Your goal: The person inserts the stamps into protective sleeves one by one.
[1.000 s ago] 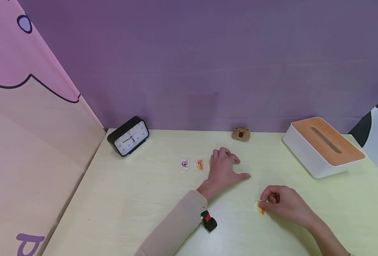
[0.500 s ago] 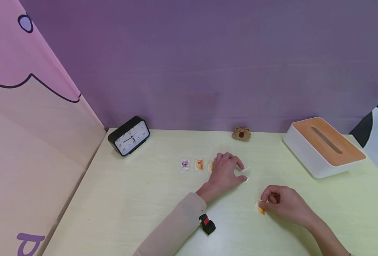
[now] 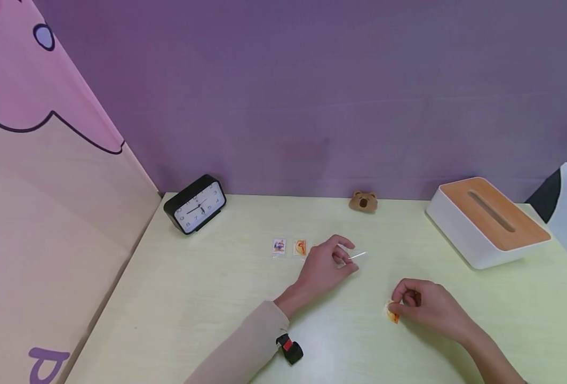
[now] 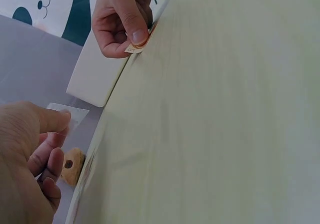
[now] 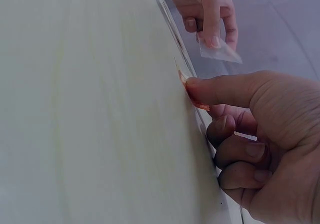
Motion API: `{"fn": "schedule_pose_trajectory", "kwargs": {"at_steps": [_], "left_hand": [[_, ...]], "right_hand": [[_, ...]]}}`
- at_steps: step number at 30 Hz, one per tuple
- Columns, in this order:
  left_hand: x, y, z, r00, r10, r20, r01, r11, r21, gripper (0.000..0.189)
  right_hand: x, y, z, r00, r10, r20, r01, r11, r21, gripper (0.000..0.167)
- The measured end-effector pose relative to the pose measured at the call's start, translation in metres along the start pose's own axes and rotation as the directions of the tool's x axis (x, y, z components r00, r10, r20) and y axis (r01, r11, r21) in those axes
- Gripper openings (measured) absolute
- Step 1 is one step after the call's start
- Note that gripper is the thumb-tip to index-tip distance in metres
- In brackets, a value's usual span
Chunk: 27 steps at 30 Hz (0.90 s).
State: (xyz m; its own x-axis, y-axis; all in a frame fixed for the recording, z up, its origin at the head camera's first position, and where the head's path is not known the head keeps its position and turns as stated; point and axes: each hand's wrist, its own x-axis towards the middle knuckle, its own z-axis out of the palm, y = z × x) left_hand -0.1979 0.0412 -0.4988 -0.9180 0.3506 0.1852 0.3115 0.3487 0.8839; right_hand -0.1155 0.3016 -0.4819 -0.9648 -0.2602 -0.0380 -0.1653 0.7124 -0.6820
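Observation:
My left hand (image 3: 324,266) pinches a small clear plastic sleeve (image 4: 76,115) between thumb and forefinger, raised over the table. In the right wrist view the sleeve (image 5: 222,52) looks flat and see-through. Lower right, my right hand (image 3: 426,305) holds an orange and yellow stamp (image 3: 392,316) by its edge between thumb and forefinger, its other fingers curled in. A purple-and-red stamp (image 3: 279,246) and an orange stamp (image 3: 300,247) lie in a row, each in a clear sleeve. Beside them, a third is almost wholly hidden by my left hand.
A black alarm clock (image 3: 196,205) stands at the table's back left. At the back edge sits a small brown bear-head figure (image 3: 363,202). A white tissue box (image 3: 461,237) with a wooden lid occupies the back right. Purple cloth (image 3: 283,106) hangs behind the table.
My left hand has closed its fingers on the clear sleeve, lifted it off the table and drawn it slightly left and nearer. The right hand keeps the stamp in place.

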Motion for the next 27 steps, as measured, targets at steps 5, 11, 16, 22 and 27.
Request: {"fn": "schedule_pose_trajectory", "kwargs": {"at_steps": [5,11,16,22,27], "left_hand": [[-0.014,-0.006,-0.012,1.000,-0.001,-0.014,0.001,1.000,-0.029,0.029],[-0.031,-0.012,-0.031,1.000,0.001,-0.021,-0.001,1.000,-0.012,0.005],[-0.047,-0.016,-0.045,1.000,-0.017,-0.012,0.016,0.999,-0.049,0.003],[-0.060,-0.019,-0.054,0.999,-0.029,0.019,0.030,0.997,-0.071,0.003],[-0.068,-0.018,-0.058,0.998,-0.050,0.038,0.053,0.995,-0.080,0.002]], "right_hand": [[0.000,-0.001,0.003,0.999,-0.032,0.018,0.031,0.999,0.044,0.021],[0.002,-0.007,0.011,0.990,-0.139,0.027,0.135,0.984,0.114,0.021],[0.003,-0.019,0.017,0.987,-0.158,0.015,0.154,0.977,0.149,0.019],[0.006,-0.032,0.024,0.981,-0.192,-0.039,0.196,0.969,0.150,0.022],[0.013,-0.042,0.029,0.965,-0.235,-0.116,0.249,0.960,0.126,0.023]]}}
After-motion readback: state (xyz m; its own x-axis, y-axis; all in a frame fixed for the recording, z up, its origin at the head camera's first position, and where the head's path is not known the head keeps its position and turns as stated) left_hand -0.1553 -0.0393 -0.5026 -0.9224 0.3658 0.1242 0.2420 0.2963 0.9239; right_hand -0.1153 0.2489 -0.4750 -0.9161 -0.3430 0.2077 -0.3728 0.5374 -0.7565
